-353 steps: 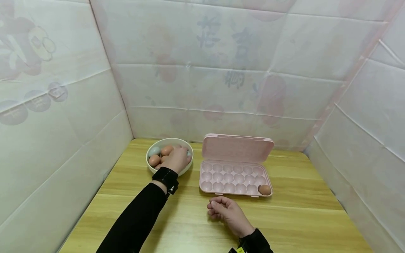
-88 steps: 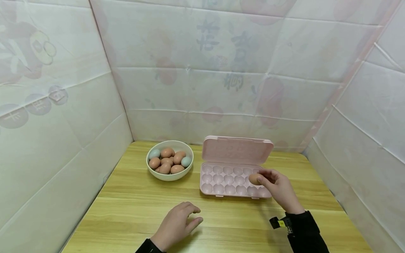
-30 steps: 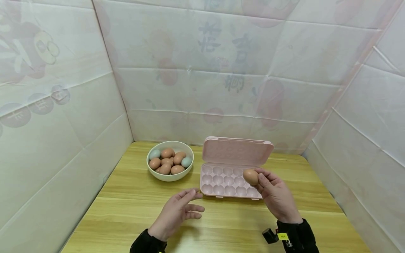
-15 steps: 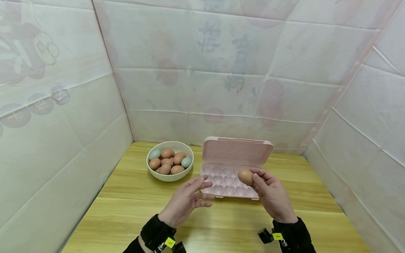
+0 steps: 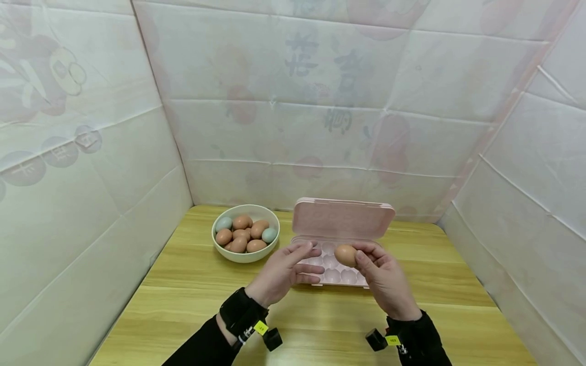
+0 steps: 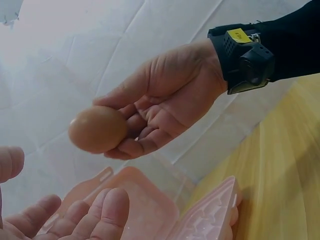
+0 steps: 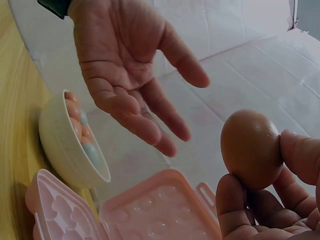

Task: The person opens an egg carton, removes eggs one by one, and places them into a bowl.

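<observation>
A brown egg [image 5: 345,255] is pinched between the thumb and fingers of my right hand [image 5: 386,279], held up over the pink egg box. Facing it, my left hand [image 5: 288,269] has its fingers spread and holds nothing; in the right wrist view a gap shows between those fingers and the egg [image 7: 251,149]. The pink egg box [image 5: 331,277] lies with its lid [image 5: 343,218] raised at the back. Its visible cups hold no eggs, and both hands hide some of them.
Left of the egg box stands a cream bowl [image 5: 244,257] with several brown eggs [image 5: 239,243] and two pale blue eggs [image 5: 269,234]. The wooden table [image 5: 320,325] is enclosed by white printed sheets [image 5: 274,132] at the back and sides.
Over the last second my right hand has carried the egg leftward, and my left hand has moved up and right toward it. The egg seen earlier in the box's front right cup has left it.
</observation>
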Motion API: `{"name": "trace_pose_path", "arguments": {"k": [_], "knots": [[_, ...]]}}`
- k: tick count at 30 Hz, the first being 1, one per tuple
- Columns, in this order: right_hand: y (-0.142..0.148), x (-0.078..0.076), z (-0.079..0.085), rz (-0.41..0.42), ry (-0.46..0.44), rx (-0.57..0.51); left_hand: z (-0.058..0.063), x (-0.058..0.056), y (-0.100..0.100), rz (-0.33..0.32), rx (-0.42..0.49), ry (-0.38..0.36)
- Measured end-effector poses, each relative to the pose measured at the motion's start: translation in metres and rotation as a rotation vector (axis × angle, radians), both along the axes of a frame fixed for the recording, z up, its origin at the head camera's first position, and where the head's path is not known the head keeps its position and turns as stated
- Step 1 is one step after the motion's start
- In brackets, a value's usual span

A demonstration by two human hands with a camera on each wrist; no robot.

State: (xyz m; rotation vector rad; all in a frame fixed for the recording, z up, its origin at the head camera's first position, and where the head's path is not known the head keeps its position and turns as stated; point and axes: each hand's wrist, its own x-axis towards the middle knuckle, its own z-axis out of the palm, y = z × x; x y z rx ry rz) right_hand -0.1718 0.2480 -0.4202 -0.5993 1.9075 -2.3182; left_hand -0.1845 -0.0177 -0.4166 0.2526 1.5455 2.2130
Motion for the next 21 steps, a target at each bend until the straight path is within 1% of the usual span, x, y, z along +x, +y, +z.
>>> {"name": "trace_pose_path", "arguments": {"k": [6, 13, 21], "knots": [[-0.007, -0.001, -0.001, -0.048, 0.005, 0.034, 0.004, -0.004, 0.01, -0.015, -0.009, 0.014], [-0.015, -0.001, -0.001, -0.093, 0.048, 0.106, 0.004, -0.005, 0.013, -0.049, -0.016, 0.024], [-0.019, -0.001, -0.003, -0.097, 0.083, 0.171, 0.001, -0.007, 0.015, -0.073, -0.019, 0.054]]}}
